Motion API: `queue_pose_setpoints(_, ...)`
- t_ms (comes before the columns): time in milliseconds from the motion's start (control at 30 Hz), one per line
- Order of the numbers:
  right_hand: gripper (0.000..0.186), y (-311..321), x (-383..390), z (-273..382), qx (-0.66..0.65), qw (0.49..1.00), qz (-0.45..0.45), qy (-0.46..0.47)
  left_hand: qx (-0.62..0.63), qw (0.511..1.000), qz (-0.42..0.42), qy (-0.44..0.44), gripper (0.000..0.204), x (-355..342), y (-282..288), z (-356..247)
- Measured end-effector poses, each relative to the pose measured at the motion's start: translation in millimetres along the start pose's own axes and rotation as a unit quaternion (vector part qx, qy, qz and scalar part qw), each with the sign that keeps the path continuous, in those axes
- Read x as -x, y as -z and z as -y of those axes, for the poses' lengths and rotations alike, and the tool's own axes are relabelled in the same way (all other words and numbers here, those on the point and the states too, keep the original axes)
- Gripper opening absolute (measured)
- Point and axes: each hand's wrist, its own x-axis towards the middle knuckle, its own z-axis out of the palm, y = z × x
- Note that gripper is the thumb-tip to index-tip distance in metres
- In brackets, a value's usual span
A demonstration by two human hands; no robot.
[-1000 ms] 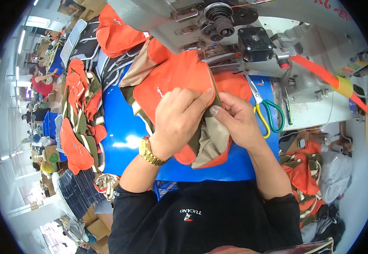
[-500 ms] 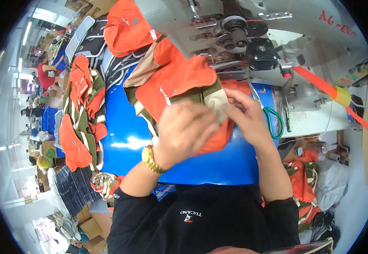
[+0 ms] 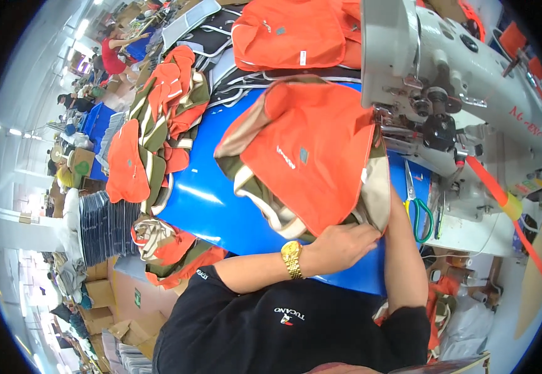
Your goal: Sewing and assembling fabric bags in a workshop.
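An orange cloth bag (image 3: 318, 149) with olive and beige side panels lies in front of me, its flap spread toward my body. At the flap's near right corner my left hand (image 3: 347, 249), below a gold wristwatch (image 3: 292, 259), is closed on the bag's edge. My right forearm (image 3: 404, 255) runs up along the bag's right side. The right hand itself is hidden behind the beige side panel (image 3: 377, 190), so its fingers do not show. The sewing machine's needle area (image 3: 395, 121) stands beside the bag's far right edge.
Scissors (image 3: 422, 218) with green and yellow handles lie right of my forearm on the blue tabletop (image 3: 202, 193). More orange bags (image 3: 290, 34) lie at the back. A heap of orange and olive pieces (image 3: 128, 162) sits left. An orange strap (image 3: 489, 177) hangs by the machine (image 3: 458, 62).
The bag has turned and spread, its flap now reaching nearer me. My left hand moved right and down to its edge. My right hand went behind the side panel. The whole view shifted.
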Motion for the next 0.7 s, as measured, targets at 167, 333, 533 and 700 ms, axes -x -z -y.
queue_pose_setpoints(167, 0.047, -2, 67, 37, -0.042, 0.988, -0.146, 0.027, -0.041, 0.982, -0.110, -0.146, 0.029, -10, 39, 1)
queue_pose_setpoints(333, 0.046, -50, 86, 62, 0.322, 0.913, -0.208, 0.141, -0.134, 0.965, -0.223, -0.023, 0.063, -69, 84, 11)
queue_pose_setpoints(533, 0.023, -48, 97, 49, 0.326, 0.926, -0.175, 0.068, -0.222, 0.953, -0.204, -0.011, 0.050, -80, 93, 57)
queue_pose_setpoints(700, 0.032, -46, 116, 23, 0.225, 0.969, -0.096, 0.041, -0.281, 0.946, -0.159, -0.026, 0.052, -78, 121, 77)
